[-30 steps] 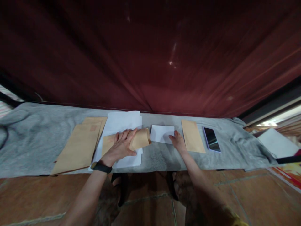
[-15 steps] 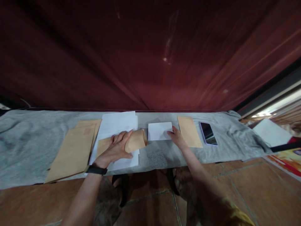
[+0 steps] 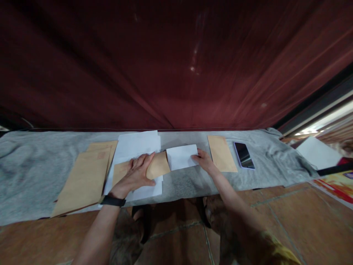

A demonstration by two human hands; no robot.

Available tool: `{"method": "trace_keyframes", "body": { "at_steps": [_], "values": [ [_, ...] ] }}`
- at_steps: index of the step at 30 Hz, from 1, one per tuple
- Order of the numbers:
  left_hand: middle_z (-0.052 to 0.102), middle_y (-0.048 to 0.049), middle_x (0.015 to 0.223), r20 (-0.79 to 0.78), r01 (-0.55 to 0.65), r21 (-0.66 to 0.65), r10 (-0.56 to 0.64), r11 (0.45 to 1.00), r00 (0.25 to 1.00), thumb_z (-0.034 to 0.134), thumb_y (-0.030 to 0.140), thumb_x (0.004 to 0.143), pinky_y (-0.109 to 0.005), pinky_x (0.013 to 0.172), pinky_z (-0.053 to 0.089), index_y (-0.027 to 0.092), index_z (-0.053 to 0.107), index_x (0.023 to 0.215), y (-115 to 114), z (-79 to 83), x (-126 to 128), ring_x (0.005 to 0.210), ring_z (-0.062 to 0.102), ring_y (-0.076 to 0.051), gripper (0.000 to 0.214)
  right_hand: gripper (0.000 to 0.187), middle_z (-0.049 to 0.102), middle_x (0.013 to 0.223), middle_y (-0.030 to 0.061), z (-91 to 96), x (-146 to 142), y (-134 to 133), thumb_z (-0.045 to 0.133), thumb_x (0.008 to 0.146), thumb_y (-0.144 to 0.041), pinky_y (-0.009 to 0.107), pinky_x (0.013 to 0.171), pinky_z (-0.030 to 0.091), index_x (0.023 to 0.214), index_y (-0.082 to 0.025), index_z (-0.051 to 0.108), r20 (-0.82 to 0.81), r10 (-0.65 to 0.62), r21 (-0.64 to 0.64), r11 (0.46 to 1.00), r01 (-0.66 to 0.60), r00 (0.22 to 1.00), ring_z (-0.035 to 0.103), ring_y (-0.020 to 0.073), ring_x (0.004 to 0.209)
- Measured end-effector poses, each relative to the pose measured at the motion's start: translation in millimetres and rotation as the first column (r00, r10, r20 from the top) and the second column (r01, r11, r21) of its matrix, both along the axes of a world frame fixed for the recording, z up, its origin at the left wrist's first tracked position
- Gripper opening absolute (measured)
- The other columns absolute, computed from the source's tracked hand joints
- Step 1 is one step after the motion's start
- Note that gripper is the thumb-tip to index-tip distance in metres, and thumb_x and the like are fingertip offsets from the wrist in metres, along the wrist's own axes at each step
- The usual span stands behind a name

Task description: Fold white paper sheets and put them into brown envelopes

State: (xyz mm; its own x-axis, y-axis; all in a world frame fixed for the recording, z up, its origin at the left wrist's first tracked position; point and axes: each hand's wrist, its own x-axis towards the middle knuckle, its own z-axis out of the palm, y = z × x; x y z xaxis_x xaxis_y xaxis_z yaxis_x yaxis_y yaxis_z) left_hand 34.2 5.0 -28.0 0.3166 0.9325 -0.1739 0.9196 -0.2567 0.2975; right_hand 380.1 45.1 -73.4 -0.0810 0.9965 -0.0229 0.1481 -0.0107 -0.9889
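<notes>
My left hand [image 3: 135, 174] lies over a brown paper envelope [image 3: 159, 165], its fingers along the upper edge and its thumb at the lower one, gripping it. The envelope rests on white paper sheets [image 3: 138, 141], its mouth toward the right. My right hand [image 3: 202, 160] pinches the right end of a folded white paper [image 3: 182, 157] between thumb and fingers. The paper's left end meets the envelope's mouth; I cannot tell how much of it is inside. It is slightly tilted, right end higher.
Several larger brown envelopes [image 3: 82, 180] overlap on the left. Another brown envelope [image 3: 222, 154] lies right of my right hand, with a phone [image 3: 244, 155] beside it. A grey cloth [image 3: 184, 184] covers the narrow surface; a dark red curtain [image 3: 171, 73] hangs behind.
My right hand has slid the folded paper leftward, from lying apart on the cloth to the envelope's mouth. My left hand keeps its place on the envelope.
</notes>
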Motion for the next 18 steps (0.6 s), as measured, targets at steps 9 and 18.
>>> {"method": "trace_keyframes", "body": {
  "at_steps": [9,18],
  "values": [
    [0.024,-0.0196,0.165,-0.012,0.014,0.014,-0.014,1.0,1.0,0.077,0.046,0.064,-0.065,0.121,0.01,0.027,0.007,0.163,-0.7,-0.7,1.3,0.154,0.018,-0.039,0.123,0.023,0.069,0.08,0.0,6.2,2.0,-4.1,0.059,0.076,-0.025,0.024,0.062,0.049,0.095,-0.018,0.069,0.069,0.063,-0.09,0.994,-0.057,0.996,0.06,0.0146,0.069],
    [0.026,-0.0181,0.165,-0.014,0.032,0.019,-0.031,0.999,0.999,0.077,0.046,0.064,-0.064,0.121,0.01,0.026,0.008,0.163,-1.7,-0.1,1.5,0.154,0.019,-0.039,0.123,0.018,0.068,0.075,-0.0017,16.1,1.0,-5.8,0.056,0.079,-0.021,0.022,0.06,0.049,0.091,-0.019,0.07,0.221,0.104,-0.163,0.984,-0.068,0.97,0.06,0.014,0.066]
  ]
}}
